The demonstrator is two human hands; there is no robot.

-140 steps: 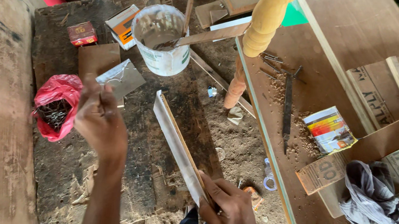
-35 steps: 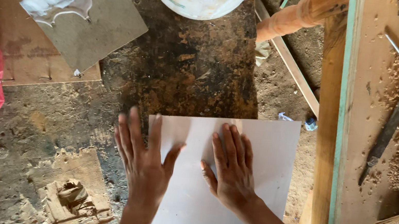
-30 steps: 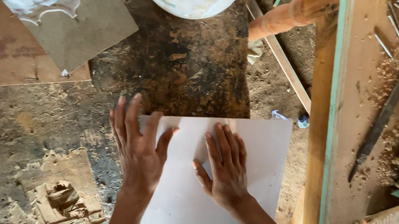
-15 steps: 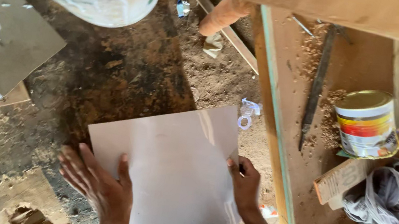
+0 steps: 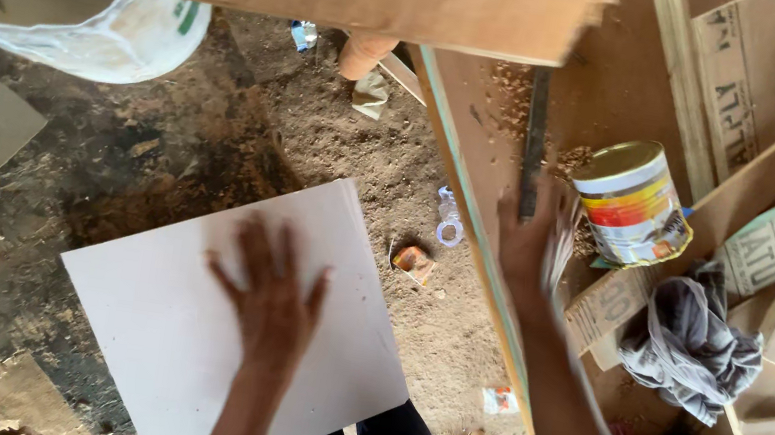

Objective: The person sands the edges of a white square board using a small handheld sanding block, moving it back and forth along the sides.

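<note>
Left hand (image 5: 274, 294) lies flat, fingers spread wide, on the white panel (image 5: 178, 340) on the dusty workbench (image 5: 58, 191). Right hand (image 5: 527, 242), blurred, reaches the dark file (image 5: 534, 137); its grip I cannot tell.

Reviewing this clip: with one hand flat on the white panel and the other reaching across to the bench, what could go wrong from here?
The white panel is pinned by the left hand alone, so it might slide or pivot on the gritty floor. The right hand, blurred, is at the long dark metal tool; a hasty grab could nick fingers or knock the paint tin beside it.
</note>
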